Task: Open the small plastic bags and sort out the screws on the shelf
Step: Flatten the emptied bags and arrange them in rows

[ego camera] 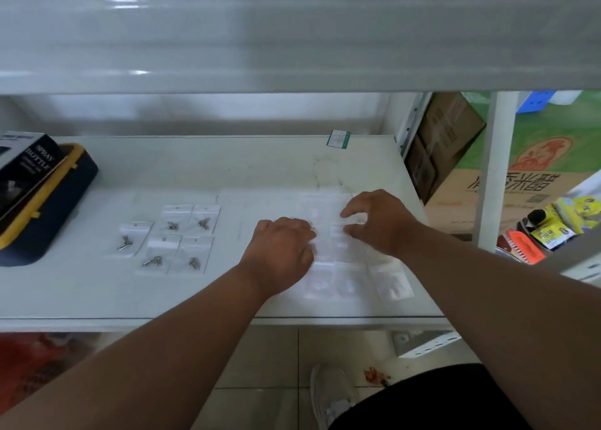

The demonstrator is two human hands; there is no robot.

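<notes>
Several small clear plastic bags with metal screws (177, 239) lie in a loose group on the white shelf (97, 286), left of the middle. More small bags, pale and hard to make out (351, 280), lie spread at the right. My left hand (283, 250) rests palm down on these bags, its fingers curled at one bag's edge. My right hand (374, 221) hovers just right of it, thumb and fingers bent and pinching at a small bag (338, 229) between the two hands. The bag's content is not visible.
A dark blue and yellow case (48, 221) with a black "spray bottle" box (22, 169) on it stands at the shelf's left end. A small green-edged label (338, 139) lies at the back. Cardboard boxes (445, 143) and a white upright (494, 169) stand beyond the right end.
</notes>
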